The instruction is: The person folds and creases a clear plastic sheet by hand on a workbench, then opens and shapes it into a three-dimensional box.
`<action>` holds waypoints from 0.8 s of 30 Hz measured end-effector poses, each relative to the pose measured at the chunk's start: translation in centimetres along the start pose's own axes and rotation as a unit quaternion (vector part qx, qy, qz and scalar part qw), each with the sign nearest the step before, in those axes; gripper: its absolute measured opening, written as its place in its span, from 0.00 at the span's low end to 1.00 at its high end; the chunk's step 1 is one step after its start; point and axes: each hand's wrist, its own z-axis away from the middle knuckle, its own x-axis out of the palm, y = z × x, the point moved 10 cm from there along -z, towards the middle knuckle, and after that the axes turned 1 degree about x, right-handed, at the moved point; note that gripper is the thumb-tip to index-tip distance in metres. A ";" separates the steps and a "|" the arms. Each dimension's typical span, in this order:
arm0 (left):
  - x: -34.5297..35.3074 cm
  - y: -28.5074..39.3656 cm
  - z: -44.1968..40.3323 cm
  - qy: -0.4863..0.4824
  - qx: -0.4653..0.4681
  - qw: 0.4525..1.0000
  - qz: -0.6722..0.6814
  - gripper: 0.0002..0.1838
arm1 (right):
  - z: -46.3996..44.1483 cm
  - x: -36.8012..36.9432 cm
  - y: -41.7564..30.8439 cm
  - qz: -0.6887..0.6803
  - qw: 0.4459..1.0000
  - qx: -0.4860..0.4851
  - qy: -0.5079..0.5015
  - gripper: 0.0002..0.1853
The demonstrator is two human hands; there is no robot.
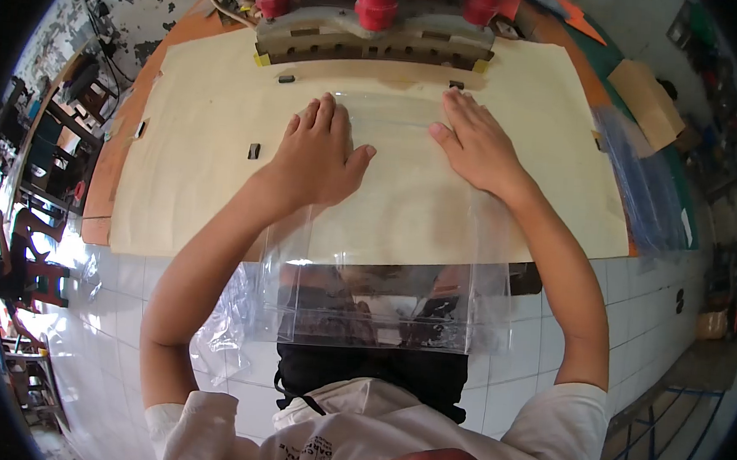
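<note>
A clear plastic sheet or bag [404, 198] lies on the cream-coloured board [186, 177], and its near end hangs over the board's front edge above the lap. My left hand [321, 155] rests flat on the left side of the plastic, fingers pointing forward and thumb out. On the right side, near the plastic's far corner, my right hand [478, 142] lies with its fingers stretched forward and its thumb turned inward. Just beyond the plastic, a small dark block [456, 84] sits by the right fingertips. Another dark block [286, 79] is ahead of the left hand.
A machine with a metal bar [375, 52] and red parts [376, 9] spans the board's far edge. More clear plastic [641, 183] lies at the right, near a cardboard box [646, 105]. Another small dark block [253, 151] is left of the left hand. A person [14, 250] is at the far left.
</note>
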 end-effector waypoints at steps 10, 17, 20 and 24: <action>-1.5 1.4 -4.6 0.129 0.083 0.985 0.075 0.26 | 0.1 -3.1 1.3 -0.105 0.987 0.075 0.097 0.20; -1.3 0.9 -4.5 0.148 0.074 0.982 0.093 0.24 | -0.8 -3.5 4.3 -0.141 0.983 0.108 0.036 0.20; -1.4 0.8 -4.3 0.152 0.064 0.982 0.090 0.24 | -0.8 -2.7 5.6 -0.288 0.949 0.129 -0.004 0.18; -1.9 0.8 -4.2 0.156 0.065 0.980 0.105 0.22 | -0.4 -2.3 6.0 -0.412 0.887 0.196 -0.065 0.14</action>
